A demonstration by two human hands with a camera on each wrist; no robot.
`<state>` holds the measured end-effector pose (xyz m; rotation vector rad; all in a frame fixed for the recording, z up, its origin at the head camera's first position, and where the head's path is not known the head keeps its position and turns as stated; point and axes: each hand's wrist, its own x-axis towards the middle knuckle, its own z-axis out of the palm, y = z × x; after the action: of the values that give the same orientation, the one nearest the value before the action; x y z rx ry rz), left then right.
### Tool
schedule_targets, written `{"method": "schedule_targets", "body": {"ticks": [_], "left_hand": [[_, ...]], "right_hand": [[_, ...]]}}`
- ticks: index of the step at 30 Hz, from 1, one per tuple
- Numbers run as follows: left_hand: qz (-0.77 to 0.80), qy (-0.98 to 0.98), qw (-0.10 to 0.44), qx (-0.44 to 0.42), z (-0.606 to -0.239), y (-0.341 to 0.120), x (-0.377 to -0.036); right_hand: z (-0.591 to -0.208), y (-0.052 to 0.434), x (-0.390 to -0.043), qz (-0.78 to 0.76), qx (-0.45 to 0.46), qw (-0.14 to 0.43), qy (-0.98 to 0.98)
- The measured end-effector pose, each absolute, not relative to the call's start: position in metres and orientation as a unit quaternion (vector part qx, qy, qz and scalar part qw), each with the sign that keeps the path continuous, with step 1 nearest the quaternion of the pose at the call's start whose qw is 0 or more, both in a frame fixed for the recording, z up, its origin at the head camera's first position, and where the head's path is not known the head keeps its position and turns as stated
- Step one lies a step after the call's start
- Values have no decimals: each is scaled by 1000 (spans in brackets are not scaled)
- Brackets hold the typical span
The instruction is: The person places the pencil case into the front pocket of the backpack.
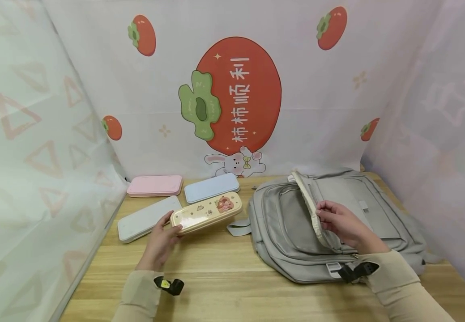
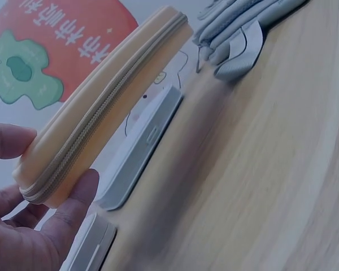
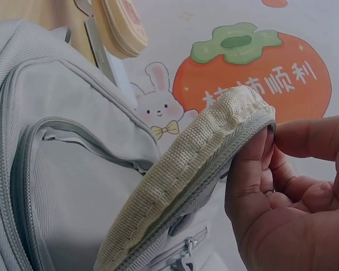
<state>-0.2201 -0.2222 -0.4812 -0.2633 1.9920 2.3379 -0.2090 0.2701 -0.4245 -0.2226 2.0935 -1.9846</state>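
My left hand [image 1: 164,235] grips one end of a cream-yellow pencil case [image 1: 206,212] with small pictures on its lid, lifted just off the wooden table [image 1: 216,273]. In the left wrist view the pencil case [image 2: 101,107] shows its zipper edge, held between thumb and fingers [image 2: 68,209]. A grey backpack [image 1: 337,223] lies flat on the right. My right hand [image 1: 337,219] pinches the beige-trimmed edge of its open flap [image 1: 310,205] and holds it raised. The right wrist view shows the flap edge [image 3: 203,152] held between my fingers [image 3: 248,175], above the backpack [image 3: 73,169].
Three flat cases lie at the back left: a pink one [image 1: 154,185], a light blue one [image 1: 211,187] and a grey-white one [image 1: 147,218]. A printed cloth backdrop [image 1: 236,89] and side curtains close in the table. A loose backpack strap [image 1: 238,227] lies between case and bag.
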Motion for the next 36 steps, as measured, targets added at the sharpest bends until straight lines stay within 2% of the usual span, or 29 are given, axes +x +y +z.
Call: {"method": "schedule_targets", "body": {"ticks": [23, 36], "left_hand": [[773, 632, 32, -42, -481, -173, -233], [773, 632, 52, -27, -483, -146, -238]], "right_hand": [[-427, 283, -207, -725, -115, 117, 669], [-428, 286, -205, -737, -132, 121, 652]]}}
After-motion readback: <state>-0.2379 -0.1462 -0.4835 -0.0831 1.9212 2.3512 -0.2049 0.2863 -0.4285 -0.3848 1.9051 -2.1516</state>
